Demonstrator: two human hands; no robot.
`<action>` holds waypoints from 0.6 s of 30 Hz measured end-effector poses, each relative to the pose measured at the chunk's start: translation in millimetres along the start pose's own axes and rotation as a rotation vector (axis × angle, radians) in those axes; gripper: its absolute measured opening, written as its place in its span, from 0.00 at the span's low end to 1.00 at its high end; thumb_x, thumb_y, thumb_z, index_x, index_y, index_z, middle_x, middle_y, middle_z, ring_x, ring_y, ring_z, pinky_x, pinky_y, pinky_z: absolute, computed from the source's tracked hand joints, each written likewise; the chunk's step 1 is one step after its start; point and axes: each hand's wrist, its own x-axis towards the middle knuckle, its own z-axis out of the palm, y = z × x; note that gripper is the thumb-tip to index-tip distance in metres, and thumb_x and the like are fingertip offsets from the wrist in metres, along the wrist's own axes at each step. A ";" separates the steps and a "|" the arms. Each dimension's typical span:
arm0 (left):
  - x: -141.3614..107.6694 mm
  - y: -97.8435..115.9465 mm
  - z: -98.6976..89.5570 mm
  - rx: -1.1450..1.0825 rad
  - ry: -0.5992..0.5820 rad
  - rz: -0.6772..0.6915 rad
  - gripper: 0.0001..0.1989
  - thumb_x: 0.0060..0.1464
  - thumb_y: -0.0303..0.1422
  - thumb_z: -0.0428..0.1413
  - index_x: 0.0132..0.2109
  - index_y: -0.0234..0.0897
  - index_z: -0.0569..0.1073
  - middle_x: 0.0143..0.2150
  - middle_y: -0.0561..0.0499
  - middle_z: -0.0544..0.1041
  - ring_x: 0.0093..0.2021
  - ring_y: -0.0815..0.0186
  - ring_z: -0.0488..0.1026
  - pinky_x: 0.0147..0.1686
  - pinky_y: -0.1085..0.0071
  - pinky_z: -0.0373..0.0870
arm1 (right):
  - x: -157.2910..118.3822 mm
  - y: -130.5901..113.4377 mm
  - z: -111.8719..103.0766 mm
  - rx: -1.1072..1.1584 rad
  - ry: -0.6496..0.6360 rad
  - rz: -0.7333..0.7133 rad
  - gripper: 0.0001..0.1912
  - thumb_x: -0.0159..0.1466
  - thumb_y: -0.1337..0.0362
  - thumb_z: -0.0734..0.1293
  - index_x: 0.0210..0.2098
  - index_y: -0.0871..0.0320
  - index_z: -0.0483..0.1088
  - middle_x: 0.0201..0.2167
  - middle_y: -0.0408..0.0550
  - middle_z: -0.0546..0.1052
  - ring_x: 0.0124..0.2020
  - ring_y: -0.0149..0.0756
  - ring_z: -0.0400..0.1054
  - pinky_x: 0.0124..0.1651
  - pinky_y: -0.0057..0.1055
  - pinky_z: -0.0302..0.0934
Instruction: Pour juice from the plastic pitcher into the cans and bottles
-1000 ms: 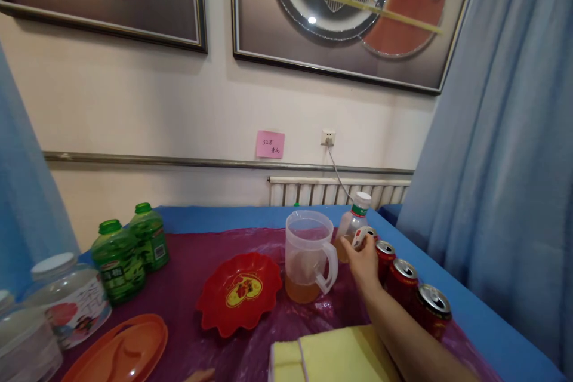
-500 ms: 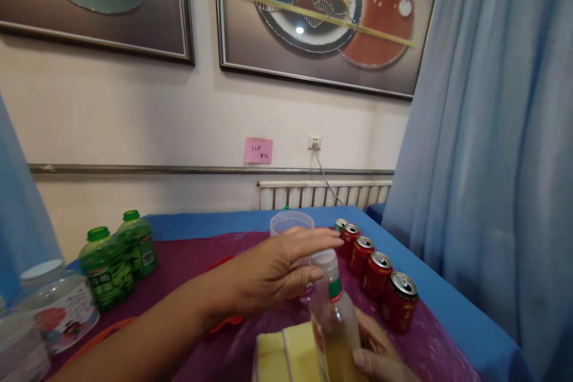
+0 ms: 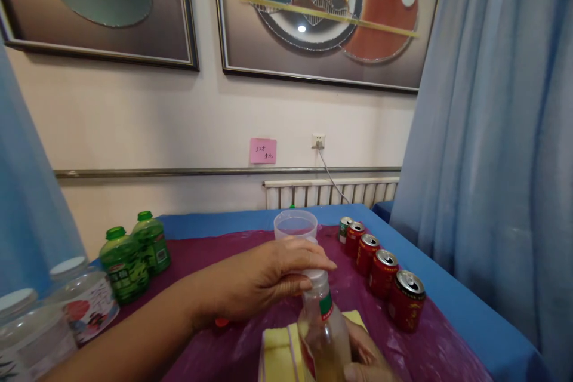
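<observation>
A clear bottle with a green-and-red neck band and some yellowish liquid is upright, tilted slightly, near the bottom centre. My right hand wraps round its body from the right, partly cut off by the frame's lower edge. Over the white cap lies my left hand, its fingers stretched across the top and its thumb against the side. Behind and beside the bottle is a folded yellow cloth, partly covered by it.
Several drink cans stand in a row on the right. Green bottles and clear jars with white lids line the left. A clear plastic tub sits beyond my left hand. Purple sheeting covers part of the blue table.
The bottle and both hands sit slightly lower and further left in view. The camera has shifted, showing more of the left jars. The left hand stays at the cap.
</observation>
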 end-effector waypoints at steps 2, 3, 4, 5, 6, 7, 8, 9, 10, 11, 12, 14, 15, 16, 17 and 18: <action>1.3 1.8 0.3 0.040 -0.009 -0.020 0.17 0.68 0.34 0.48 0.61 0.49 0.71 0.53 0.48 0.75 0.51 0.60 0.71 0.55 0.62 0.67 | 1.8 1.2 2.6 0.039 -0.005 -0.030 0.44 0.44 0.35 0.72 0.55 0.50 0.73 0.44 0.51 0.79 0.41 0.53 0.74 0.42 0.43 0.67; 2.1 2.5 0.8 0.066 -0.010 -0.047 0.17 0.68 0.34 0.48 0.59 0.48 0.71 0.52 0.48 0.74 0.50 0.61 0.70 0.54 0.63 0.67 | 2.8 0.2 4.8 0.058 -0.011 -0.034 0.43 0.45 0.36 0.73 0.55 0.51 0.73 0.44 0.50 0.79 0.41 0.52 0.74 0.42 0.41 0.67; 2.9 3.0 1.6 0.094 -0.009 -0.082 0.15 0.67 0.35 0.48 0.58 0.47 0.72 0.51 0.48 0.74 0.49 0.61 0.70 0.53 0.64 0.67 | 4.0 -1.9 7.7 0.076 -0.017 -0.035 0.43 0.45 0.38 0.74 0.56 0.51 0.73 0.44 0.50 0.79 0.41 0.50 0.74 0.43 0.40 0.67; 3.8 3.3 2.9 0.127 -0.004 -0.125 0.13 0.67 0.37 0.50 0.55 0.45 0.73 0.49 0.49 0.73 0.48 0.61 0.70 0.50 0.65 0.68 | 5.5 -4.9 11.1 0.088 -0.024 -0.036 0.43 0.45 0.40 0.75 0.57 0.51 0.72 0.44 0.49 0.79 0.42 0.49 0.73 0.44 0.39 0.66; 4.8 3.5 4.5 0.166 0.011 -0.172 0.13 0.65 0.41 0.52 0.51 0.43 0.74 0.47 0.49 0.73 0.45 0.62 0.70 0.46 0.67 0.68 | 7.2 -8.5 15.1 0.098 -0.030 -0.043 0.43 0.45 0.41 0.76 0.57 0.51 0.72 0.44 0.48 0.79 0.43 0.49 0.73 0.47 0.39 0.66; 5.6 3.5 6.5 0.207 0.037 -0.223 0.14 0.63 0.45 0.55 0.48 0.41 0.75 0.44 0.50 0.74 0.41 0.63 0.70 0.41 0.69 0.67 | 9.0 -12.3 19.2 0.108 -0.038 -0.055 0.43 0.45 0.43 0.77 0.58 0.51 0.71 0.45 0.47 0.79 0.45 0.48 0.72 0.49 0.39 0.65; 6.3 3.7 8.5 0.246 0.068 -0.272 0.18 0.60 0.49 0.56 0.45 0.40 0.75 0.40 0.50 0.74 0.37 0.63 0.69 0.37 0.71 0.66 | 10.9 -15.9 23.1 0.115 -0.053 -0.068 0.43 0.45 0.44 0.78 0.57 0.50 0.72 0.45 0.47 0.78 0.47 0.48 0.72 0.51 0.38 0.64; 6.6 4.1 10.2 0.277 0.100 -0.313 0.22 0.57 0.54 0.57 0.42 0.39 0.75 0.36 0.51 0.73 0.34 0.64 0.68 0.33 0.72 0.64 | 12.7 -18.9 26.5 0.121 -0.068 -0.082 0.41 0.45 0.45 0.78 0.57 0.50 0.72 0.45 0.46 0.78 0.48 0.48 0.71 0.53 0.39 0.63; 6.4 4.9 11.5 0.297 0.127 -0.339 0.24 0.56 0.57 0.56 0.40 0.39 0.75 0.33 0.52 0.73 0.32 0.65 0.67 0.31 0.72 0.62 | 14.1 -20.9 29.3 0.128 -0.081 -0.091 0.40 0.46 0.45 0.78 0.56 0.49 0.72 0.45 0.46 0.79 0.49 0.49 0.71 0.54 0.39 0.63; 5.8 6.1 11.9 0.301 0.141 -0.348 0.25 0.56 0.58 0.55 0.40 0.39 0.75 0.32 0.52 0.73 0.30 0.65 0.67 0.30 0.72 0.61 | 14.9 -21.6 31.1 0.135 -0.089 -0.096 0.39 0.46 0.45 0.78 0.56 0.49 0.72 0.45 0.45 0.79 0.50 0.49 0.71 0.54 0.39 0.63; 4.6 7.6 11.4 0.289 0.145 -0.346 0.25 0.57 0.57 0.54 0.41 0.39 0.76 0.31 0.52 0.73 0.30 0.65 0.68 0.30 0.72 0.61 | 15.1 -21.0 32.2 0.141 -0.092 -0.099 0.39 0.47 0.45 0.78 0.56 0.48 0.72 0.45 0.46 0.79 0.50 0.49 0.71 0.54 0.39 0.63; 1.3 10.4 8.3 0.235 0.118 -0.322 0.19 0.61 0.51 0.53 0.44 0.40 0.76 0.32 0.52 0.75 0.30 0.66 0.68 0.31 0.73 0.61 | 13.2 -16.4 32.5 0.147 -0.072 -0.104 0.40 0.46 0.45 0.78 0.56 0.49 0.72 0.48 0.47 0.79 0.51 0.51 0.72 0.52 0.40 0.64; -0.4 11.0 6.3 0.202 0.091 -0.308 0.16 0.62 0.47 0.53 0.45 0.40 0.76 0.33 0.53 0.75 0.31 0.67 0.69 0.31 0.73 0.61 | 11.4 -12.9 32.3 0.151 -0.043 -0.109 0.41 0.46 0.45 0.78 0.57 0.49 0.72 0.50 0.47 0.79 0.52 0.52 0.71 0.53 0.41 0.64; -1.9 10.6 4.5 0.166 0.061 -0.299 0.13 0.63 0.43 0.52 0.45 0.40 0.76 0.33 0.54 0.75 0.31 0.67 0.68 0.32 0.74 0.61 | 9.3 -9.1 32.4 0.150 -0.009 -0.107 0.42 0.45 0.44 0.78 0.57 0.49 0.72 0.52 0.48 0.78 0.53 0.54 0.71 0.53 0.41 0.64; -3.1 9.3 3.4 0.135 0.045 -0.301 0.11 0.63 0.39 0.51 0.43 0.40 0.76 0.33 0.54 0.74 0.31 0.68 0.68 0.32 0.74 0.61 | 7.3 -5.1 32.7 0.140 0.029 -0.096 0.43 0.45 0.43 0.78 0.57 0.50 0.72 0.52 0.48 0.78 0.53 0.54 0.71 0.53 0.42 0.64; -4.0 7.0 3.2 0.116 0.049 -0.317 0.11 0.63 0.37 0.51 0.40 0.38 0.76 0.31 0.55 0.73 0.30 0.69 0.67 0.31 0.75 0.61 | 5.7 -1.2 33.5 0.120 0.061 -0.078 0.43 0.45 0.42 0.78 0.57 0.50 0.72 0.52 0.49 0.78 0.53 0.54 0.71 0.53 0.42 0.64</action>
